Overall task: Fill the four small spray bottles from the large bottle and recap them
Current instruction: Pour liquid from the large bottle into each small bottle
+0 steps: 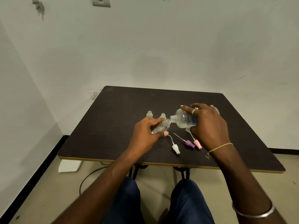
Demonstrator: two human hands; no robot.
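The large clear plastic bottle with a blue label [182,118] is held on its side above the dark brown table [113,118], gripped from above by the curled fingers of the right hand [208,125]. Its open neck is met by the mouth of a small clear spray bottle [161,126], tilted just left of it and wrapped by the fingers and thumb of the left hand [145,133].

The pour is best kept thin, with the two mouths held touching and the tilt eased back before the small neck is reached.

Clear liquid is seen pooled along the large bottle's lower side and in the small bottle's base. Two more uncapped small clear bottles [149,114] [163,116] are stood upright beyond and left of the large bottle; whether anything is in them cannot be told. Below it, a white spray cap [176,147], a purple one [188,143] and a pink one [198,143] are laid flat, dip tubes attached.
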